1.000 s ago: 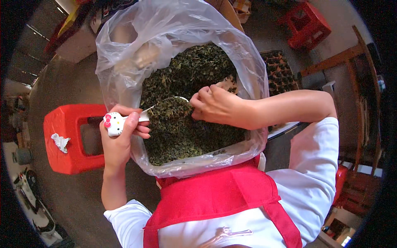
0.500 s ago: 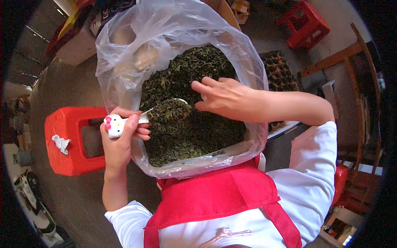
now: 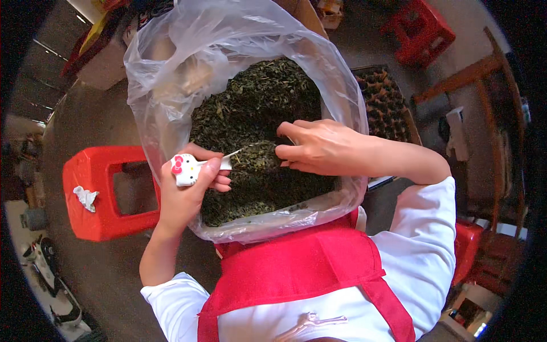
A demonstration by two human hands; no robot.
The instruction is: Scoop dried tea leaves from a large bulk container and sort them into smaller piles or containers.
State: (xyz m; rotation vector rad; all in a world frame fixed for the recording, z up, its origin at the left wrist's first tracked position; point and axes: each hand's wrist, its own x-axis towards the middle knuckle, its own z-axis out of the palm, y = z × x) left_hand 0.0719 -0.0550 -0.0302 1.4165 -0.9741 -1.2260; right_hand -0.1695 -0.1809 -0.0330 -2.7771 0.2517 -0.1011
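A clear plastic bag (image 3: 162, 62) holds a mass of dried, dark green leaves (image 3: 250, 97). In my left hand (image 3: 185, 194) is a white spoon (image 3: 231, 161) with a cartoon cat-head handle and pink bow, gripped between thumb and fingers. Its bowl is heaped with leaves and reaches into the bag. My right hand (image 3: 313, 148) is at the far end of the spoon, fingers bent and apart over the leaves; I cannot tell whether its fingertips touch them.
A red stool (image 3: 85, 171) with crumpled white paper (image 3: 85, 198) stands at left, another red stool (image 3: 424, 31) at back right. A tray of small dark items (image 3: 384, 97) is right of the bag, near a wooden frame (image 3: 484, 68). A cardboard box edge (image 3: 307, 17) shows behind.
My left hand and the spoon have moved to the right. My right hand first rose with spreading fingers, then came down again, a little further right, by the spoon's bowl.
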